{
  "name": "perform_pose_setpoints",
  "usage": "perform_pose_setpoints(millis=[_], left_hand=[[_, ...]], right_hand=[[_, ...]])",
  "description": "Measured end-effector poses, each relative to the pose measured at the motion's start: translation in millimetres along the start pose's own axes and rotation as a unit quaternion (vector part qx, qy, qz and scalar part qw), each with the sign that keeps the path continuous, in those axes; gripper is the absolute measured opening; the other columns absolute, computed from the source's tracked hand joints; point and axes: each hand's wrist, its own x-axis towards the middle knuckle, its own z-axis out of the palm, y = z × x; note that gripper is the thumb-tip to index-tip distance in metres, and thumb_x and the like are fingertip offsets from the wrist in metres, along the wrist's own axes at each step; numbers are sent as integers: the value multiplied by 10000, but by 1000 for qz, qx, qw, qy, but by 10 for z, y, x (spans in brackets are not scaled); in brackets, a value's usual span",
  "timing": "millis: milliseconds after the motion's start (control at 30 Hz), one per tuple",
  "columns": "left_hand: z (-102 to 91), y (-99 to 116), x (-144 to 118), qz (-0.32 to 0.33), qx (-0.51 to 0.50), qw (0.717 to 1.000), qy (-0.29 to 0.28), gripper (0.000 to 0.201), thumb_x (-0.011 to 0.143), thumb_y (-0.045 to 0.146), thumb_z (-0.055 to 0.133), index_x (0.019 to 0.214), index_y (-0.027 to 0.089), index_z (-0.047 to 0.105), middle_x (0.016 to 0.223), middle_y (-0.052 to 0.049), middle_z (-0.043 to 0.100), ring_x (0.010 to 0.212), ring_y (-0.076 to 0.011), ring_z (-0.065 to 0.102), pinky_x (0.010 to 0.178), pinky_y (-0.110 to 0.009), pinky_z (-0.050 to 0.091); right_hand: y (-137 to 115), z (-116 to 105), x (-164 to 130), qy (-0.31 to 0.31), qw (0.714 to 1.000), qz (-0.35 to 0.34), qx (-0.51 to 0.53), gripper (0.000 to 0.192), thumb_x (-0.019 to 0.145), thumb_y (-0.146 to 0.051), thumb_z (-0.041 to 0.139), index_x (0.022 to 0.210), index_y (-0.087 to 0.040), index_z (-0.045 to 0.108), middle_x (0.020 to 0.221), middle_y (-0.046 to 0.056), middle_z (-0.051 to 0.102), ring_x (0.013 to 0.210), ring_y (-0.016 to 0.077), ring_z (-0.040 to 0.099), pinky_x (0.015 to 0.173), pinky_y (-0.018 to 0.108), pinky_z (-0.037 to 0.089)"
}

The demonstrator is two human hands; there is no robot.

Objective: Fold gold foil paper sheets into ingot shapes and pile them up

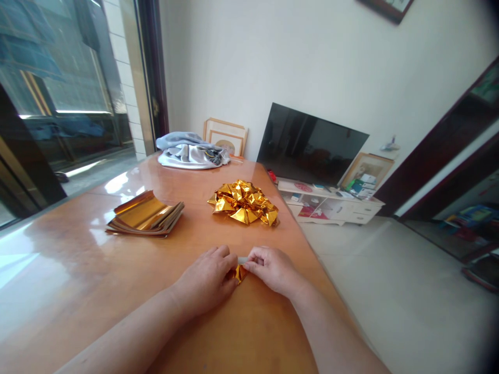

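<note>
Between my hands, low over the wooden table (187, 332), is a small piece of gold foil paper (240, 273) with a pale strip along its top edge. My left hand (212, 275) is closed on its left side, the fingers curled over it. On the other side my right hand (271, 267) pinches the pale edge between thumb and forefinger. Much of the piece is hidden by the fingers. Just beyond lies a heap of folded gold foil pieces (244, 201). To the left rests a stack of gold foil sheets (146, 214), curling upward at the edges.
Light blue and grey cloth (191, 150) lies bunched at the table's far end, near framed pictures (226, 136). A television (312, 145) and a low white cabinet (331, 208) stand beyond the table's right edge. Glass doors (70, 93) are at the left.
</note>
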Motion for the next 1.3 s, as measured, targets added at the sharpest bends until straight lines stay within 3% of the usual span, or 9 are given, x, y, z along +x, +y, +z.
perform_pose_setpoints(millis=[333,800,1133,1300], left_hand=[[-28,7,-15,-28,1,1000,-3,127,838,264,576,957,227,557,965,-41,590,893,-215,569,735,-297,427],[-97,6,-20,12,2,999,-39,229,925,320,546,1124,315,657,986,-45,563,938,-220,584,775,-298,450],[-101,12,-7,15,4,999,-39,173,932,334,547,1014,278,690,964,-51,555,900,-211,581,744,-291,444],[-119,28,-14,10,2,999,-45,177,936,344,547,1012,279,693,957,-52,555,902,-212,581,742,-290,449]], right_hand=[[19,53,7,9,999,39,1,228,856,-469,674,821,-244,672,680,-56,636,616,108,529,539,226,262],[22,92,28,17,998,68,-2,261,839,-493,688,819,-235,659,708,-45,654,615,107,520,524,228,246],[228,54,35,44,992,43,108,169,920,-366,564,911,-215,641,804,-17,680,660,121,565,576,219,364],[232,43,-1,40,994,49,89,132,904,-337,572,875,-223,630,784,-17,676,655,127,568,565,224,358]])
